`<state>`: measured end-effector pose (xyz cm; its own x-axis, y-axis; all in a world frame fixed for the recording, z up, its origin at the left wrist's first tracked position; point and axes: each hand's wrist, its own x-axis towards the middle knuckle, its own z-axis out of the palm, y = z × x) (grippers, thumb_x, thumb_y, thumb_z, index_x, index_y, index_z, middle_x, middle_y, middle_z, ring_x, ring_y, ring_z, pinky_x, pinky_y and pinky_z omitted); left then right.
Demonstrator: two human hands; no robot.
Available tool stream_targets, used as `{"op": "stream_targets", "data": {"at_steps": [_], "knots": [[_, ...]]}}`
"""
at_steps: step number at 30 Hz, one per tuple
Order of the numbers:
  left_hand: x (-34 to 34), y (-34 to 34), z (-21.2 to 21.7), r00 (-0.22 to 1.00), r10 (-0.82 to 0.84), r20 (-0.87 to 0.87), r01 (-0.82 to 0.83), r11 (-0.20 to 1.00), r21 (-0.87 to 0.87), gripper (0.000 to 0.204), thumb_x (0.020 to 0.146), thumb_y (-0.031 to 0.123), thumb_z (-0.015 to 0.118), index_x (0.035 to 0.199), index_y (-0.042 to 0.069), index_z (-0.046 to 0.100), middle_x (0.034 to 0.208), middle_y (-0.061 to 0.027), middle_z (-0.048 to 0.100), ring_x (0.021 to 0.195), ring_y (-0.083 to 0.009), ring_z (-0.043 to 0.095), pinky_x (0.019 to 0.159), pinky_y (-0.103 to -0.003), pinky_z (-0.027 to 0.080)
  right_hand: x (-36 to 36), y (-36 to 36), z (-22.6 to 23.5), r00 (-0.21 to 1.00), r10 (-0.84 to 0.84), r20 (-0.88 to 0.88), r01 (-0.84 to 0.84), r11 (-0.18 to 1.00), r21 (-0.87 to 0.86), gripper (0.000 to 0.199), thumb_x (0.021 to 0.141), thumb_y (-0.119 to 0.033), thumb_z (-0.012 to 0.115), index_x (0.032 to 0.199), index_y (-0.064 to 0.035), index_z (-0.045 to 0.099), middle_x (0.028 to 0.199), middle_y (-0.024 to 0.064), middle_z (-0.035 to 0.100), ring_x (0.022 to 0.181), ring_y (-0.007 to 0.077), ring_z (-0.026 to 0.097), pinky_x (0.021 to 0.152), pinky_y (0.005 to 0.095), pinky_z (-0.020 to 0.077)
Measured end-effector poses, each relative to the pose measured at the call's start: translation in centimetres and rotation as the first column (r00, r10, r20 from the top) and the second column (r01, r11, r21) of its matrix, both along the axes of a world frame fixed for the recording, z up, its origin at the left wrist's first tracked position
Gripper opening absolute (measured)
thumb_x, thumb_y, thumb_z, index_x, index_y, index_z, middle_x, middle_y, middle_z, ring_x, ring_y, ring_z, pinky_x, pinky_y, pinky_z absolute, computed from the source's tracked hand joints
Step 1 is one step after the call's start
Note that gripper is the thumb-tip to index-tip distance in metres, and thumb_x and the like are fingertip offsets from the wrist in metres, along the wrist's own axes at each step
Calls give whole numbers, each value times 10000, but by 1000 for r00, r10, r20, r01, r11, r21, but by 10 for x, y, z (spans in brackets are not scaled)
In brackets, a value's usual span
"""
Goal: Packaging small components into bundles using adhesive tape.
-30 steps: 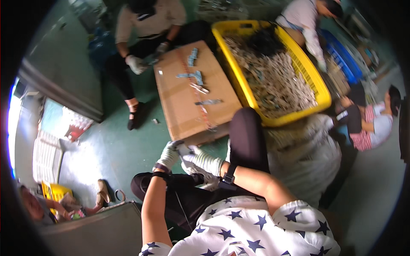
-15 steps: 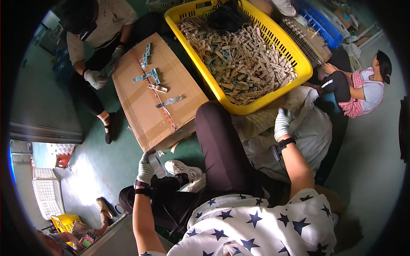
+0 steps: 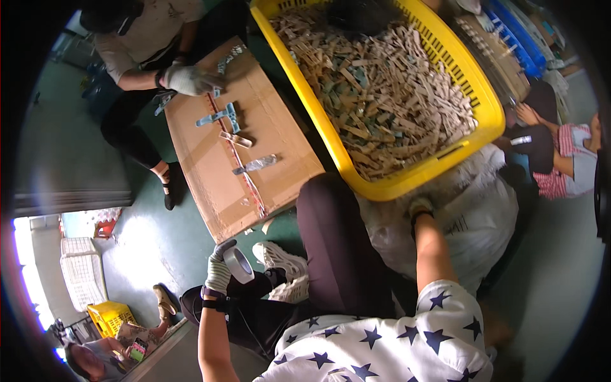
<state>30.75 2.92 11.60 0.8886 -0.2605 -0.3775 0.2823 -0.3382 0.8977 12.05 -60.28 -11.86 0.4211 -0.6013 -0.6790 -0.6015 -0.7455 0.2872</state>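
My left hand (image 3: 218, 270), in a striped glove, is closed around a roll of tape (image 3: 239, 265) beside the near corner of a cardboard box (image 3: 280, 130). My right hand (image 3: 420, 207), also gloved, reaches down at a white sack (image 3: 474, 213) under the front of a yellow basket (image 3: 382, 191); its fingers are hidden in shadow. Lying on the box are blue plastic clips (image 3: 219, 117), a brown clip-like piece (image 3: 235, 139) and a grey strip-like piece (image 3: 256, 164).
Many small tan and greenish strip-shaped pieces (image 3: 382, 95) fill the basket, with a black bundle (image 3: 363, 16) at its far end. Across the box, a co-worker's gloved hand (image 3: 189, 79) is over its top. Other people sit at the right and lower left.
My right hand has moved down from the sack's upper edge into shadow beneath the basket. The co-worker's hand has come over the box top. The whole view has shifted slightly.
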Motion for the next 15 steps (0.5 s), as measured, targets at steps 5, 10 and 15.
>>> {"op": "stream_targets", "data": {"at_steps": [5,10,15], "knots": [[3,-15,9,983,116,-146,-120,993,-20,313,853,-76,560,1091,88,681,1049,-14,645,961,-131,596,850,-297,504,-1,-6,-23,970,232,-78,-234,972,-14,410,967,-332,451,1260,-100,620,1377,100,537,1260,284,519,1017,435,430],[2,-6,8,998,50,-45,-51,999,-16,308,888,-63,516,1093,91,686,1083,-23,651,992,-133,595,891,-311,488,-28,12,-33,895,446,-35,-447,889,-96,422,969,-339,446,1278,-97,602,1384,95,532,1264,282,515,1024,436,423],[4,-7,7,1000,-21,-21,22,999,30,328,888,-75,505,1081,103,702,1071,-25,659,1004,-139,601,909,-299,475,-9,9,-33,786,617,-25,-607,765,-213,435,972,-346,441,1296,-93,584,1391,89,526,1268,279,511,1030,436,417]]}}
